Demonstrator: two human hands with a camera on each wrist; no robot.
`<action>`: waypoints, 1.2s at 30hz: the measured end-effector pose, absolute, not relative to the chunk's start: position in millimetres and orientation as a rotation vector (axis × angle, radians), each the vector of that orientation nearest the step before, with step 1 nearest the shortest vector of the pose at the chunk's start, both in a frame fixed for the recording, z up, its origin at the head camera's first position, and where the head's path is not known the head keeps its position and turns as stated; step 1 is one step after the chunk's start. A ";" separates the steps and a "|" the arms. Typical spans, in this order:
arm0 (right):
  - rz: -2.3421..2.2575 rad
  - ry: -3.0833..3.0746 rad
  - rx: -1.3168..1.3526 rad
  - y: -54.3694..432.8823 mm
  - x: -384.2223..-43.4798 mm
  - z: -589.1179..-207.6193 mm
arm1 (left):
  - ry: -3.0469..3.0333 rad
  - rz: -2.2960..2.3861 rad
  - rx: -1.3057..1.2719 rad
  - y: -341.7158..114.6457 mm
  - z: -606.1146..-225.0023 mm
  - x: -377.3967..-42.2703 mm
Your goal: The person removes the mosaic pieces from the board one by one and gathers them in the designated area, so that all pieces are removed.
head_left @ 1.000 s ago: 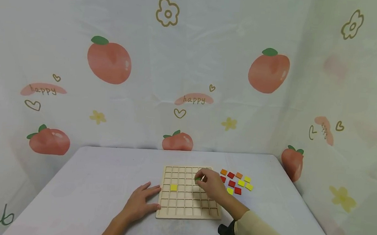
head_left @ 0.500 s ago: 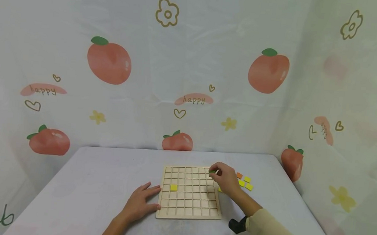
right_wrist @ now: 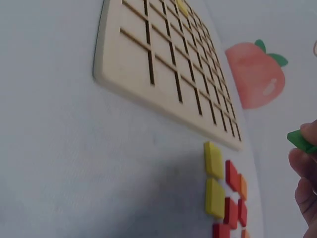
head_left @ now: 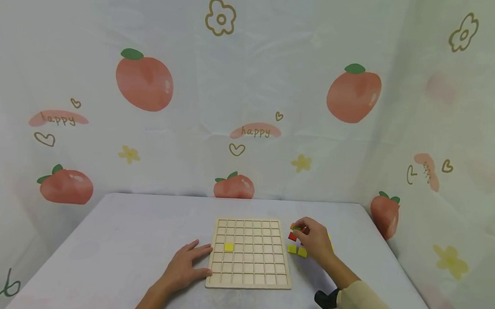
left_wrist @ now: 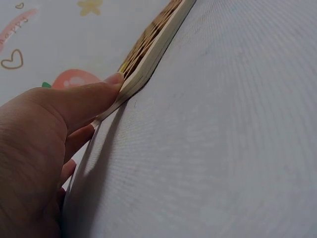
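A light wooden grid board (head_left: 249, 267) lies flat on the table. One yellow tile (head_left: 229, 247) sits in a cell in its left part. My left hand (head_left: 183, 268) rests at the board's left edge; its thumb (left_wrist: 94, 98) touches the front corner and the other fingers reach along the side. To the right of the board, my right hand (head_left: 316, 240) is above the loose tiles. Between thumb and finger it pinches a green tile (right_wrist: 300, 141), clear of the table. A red tile (head_left: 293, 236) lies just beneath those fingertips, and the hand hides several others.
Two yellow tiles (right_wrist: 214, 159) lie near the board's right edge, with several red and orange tiles beside them. A white cloth covers the table (head_left: 146, 224). Behind it hangs a printed curtain (head_left: 253, 77).
Holding the green tile, my right hand has moved right, from over the board to over the loose tiles. My left hand has stayed at the board's edge.
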State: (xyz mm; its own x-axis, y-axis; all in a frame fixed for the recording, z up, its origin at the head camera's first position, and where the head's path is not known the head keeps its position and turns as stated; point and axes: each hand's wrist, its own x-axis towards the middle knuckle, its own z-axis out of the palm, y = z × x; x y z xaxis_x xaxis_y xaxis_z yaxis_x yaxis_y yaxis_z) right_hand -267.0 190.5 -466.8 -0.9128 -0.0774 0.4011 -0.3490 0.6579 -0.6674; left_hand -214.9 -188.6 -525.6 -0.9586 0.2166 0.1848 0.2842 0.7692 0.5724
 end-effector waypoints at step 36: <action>1.206 -2.695 -0.138 264.8 -244.3 -511.5 | -2.830 -0.945 -0.427 -190.4 -526.0 -216.4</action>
